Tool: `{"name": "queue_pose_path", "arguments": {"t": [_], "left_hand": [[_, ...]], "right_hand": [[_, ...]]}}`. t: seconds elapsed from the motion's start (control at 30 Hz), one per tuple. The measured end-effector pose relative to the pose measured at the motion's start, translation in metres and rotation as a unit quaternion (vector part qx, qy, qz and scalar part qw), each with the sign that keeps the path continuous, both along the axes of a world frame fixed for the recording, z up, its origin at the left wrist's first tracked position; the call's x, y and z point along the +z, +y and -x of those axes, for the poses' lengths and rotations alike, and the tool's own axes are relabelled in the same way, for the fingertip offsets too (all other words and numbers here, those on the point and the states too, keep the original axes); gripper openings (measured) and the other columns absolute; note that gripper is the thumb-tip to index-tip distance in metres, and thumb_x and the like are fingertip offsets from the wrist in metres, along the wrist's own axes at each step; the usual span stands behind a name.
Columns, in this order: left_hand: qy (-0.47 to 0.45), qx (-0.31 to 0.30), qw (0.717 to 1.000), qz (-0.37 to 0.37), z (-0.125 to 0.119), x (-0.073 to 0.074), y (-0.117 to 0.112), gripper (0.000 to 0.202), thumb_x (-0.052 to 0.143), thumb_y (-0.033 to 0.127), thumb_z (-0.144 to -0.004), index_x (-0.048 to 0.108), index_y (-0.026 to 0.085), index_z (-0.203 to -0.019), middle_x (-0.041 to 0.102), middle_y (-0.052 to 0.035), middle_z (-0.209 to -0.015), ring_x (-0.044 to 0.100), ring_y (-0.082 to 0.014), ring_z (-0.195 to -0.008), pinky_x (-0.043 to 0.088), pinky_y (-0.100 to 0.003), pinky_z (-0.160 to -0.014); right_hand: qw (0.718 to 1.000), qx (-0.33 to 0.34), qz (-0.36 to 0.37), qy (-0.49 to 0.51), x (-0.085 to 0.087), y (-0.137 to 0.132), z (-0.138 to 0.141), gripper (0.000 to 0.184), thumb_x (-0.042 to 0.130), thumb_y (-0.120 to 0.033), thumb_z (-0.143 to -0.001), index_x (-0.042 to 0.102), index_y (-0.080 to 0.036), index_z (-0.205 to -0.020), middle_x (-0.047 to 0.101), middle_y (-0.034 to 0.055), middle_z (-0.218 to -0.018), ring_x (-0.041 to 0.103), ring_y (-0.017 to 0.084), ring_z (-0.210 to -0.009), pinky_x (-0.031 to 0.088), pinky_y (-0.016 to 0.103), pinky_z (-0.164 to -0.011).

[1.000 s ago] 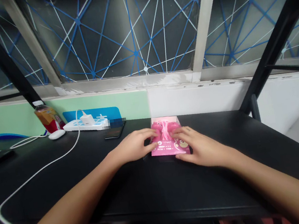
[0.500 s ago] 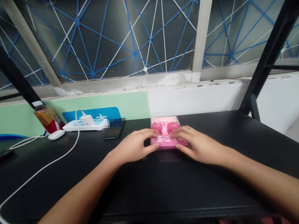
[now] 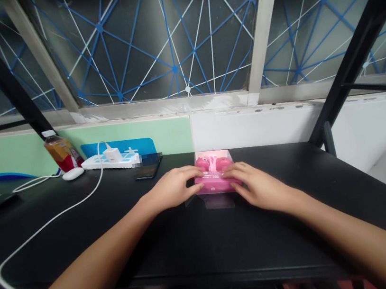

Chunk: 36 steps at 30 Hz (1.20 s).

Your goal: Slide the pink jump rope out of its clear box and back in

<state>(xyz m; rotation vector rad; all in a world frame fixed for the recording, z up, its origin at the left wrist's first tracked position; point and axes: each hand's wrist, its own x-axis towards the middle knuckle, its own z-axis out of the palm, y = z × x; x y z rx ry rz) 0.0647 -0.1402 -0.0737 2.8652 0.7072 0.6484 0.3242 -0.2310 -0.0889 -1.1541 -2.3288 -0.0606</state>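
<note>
The pink box (image 3: 214, 174) now shows less of its pink card toward the person, and sits nearer the far edge of the table (image 3: 298, 225). A clear plastic flap (image 3: 216, 202) has appeared at its near side.

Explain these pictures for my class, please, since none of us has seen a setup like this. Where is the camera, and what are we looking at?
There is no machine here, just a person working with bare hands. The one camera is worn on that person's head, looking forward and down, so you see roughly what they see. The left hand and right hand sit on either side of a pink-packaged box of clear plastic, fingers touching it; how firmly, the picture cannot tell. The box is on a black table. Farther back are a phone, a white mouse, a power strip and a drink bottle.
</note>
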Motion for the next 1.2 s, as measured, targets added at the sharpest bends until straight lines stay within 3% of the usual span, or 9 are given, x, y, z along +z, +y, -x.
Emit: {"name": "queue_pose_path", "arguments": {"t": [0.23,0.57,0.73,0.93,1.2], "left_hand": [[0.003,0.012,1.000,-0.012,0.000,0.001,-0.002,0.028,0.057,0.030,-0.092,0.065,0.024,-0.118,0.063,-0.0017,-0.129,0.059,-0.0197,-0.119,0.046,-0.035,-0.103],[0.000,0.011,1.000,-0.016,0.000,-0.001,-0.002,0.028,0.054,0.028,-0.092,0.065,0.024,-0.117,0.064,-0.0025,-0.127,0.060,-0.0191,-0.117,0.046,-0.035,-0.103],[0.013,0.011,1.000,-0.005,0.001,0.003,-0.005,0.032,0.060,0.027,-0.086,0.062,0.025,-0.118,0.061,-0.0024,-0.131,0.058,-0.0211,-0.119,0.045,-0.036,-0.103],[0.031,0.039,0.999,0.005,-0.004,0.005,-0.011,0.038,0.064,0.025,-0.080,0.058,0.026,-0.118,0.059,-0.0028,-0.130,0.061,-0.0227,-0.112,0.049,-0.036,-0.096],[0.036,0.084,0.996,-0.002,-0.009,0.005,-0.016,0.035,0.062,0.024,-0.080,0.056,0.027,-0.114,0.061,-0.0025,-0.124,0.065,-0.0240,-0.101,0.051,-0.036,-0.086]], "right_hand": [[0.998,-0.060,-0.030,-0.018,-0.001,0.001,0.001,0.033,0.050,-0.021,-0.092,0.057,-0.020,-0.124,0.056,0.0121,-0.125,0.051,0.028,-0.117,0.048,0.047,-0.099],[0.999,-0.047,-0.011,-0.019,-0.001,0.005,-0.007,0.032,0.047,-0.023,-0.095,0.062,-0.025,-0.123,0.060,0.0100,-0.123,0.055,0.026,-0.114,0.049,0.047,-0.097],[0.998,-0.050,0.001,-0.030,0.000,0.000,-0.006,0.043,0.060,-0.030,-0.087,0.056,-0.023,-0.129,0.056,0.0120,-0.129,0.051,0.029,-0.120,0.049,0.048,-0.098],[0.997,-0.054,-0.013,-0.062,0.000,0.000,-0.006,0.052,0.062,-0.023,-0.082,0.050,-0.024,-0.133,0.055,0.0120,-0.129,0.051,0.031,-0.119,0.052,0.048,-0.093],[0.992,-0.074,-0.036,-0.098,-0.002,0.001,-0.002,0.044,0.058,-0.018,-0.084,0.054,-0.018,-0.127,0.056,0.0141,-0.127,0.052,0.032,-0.116,0.055,0.047,-0.086]]}}
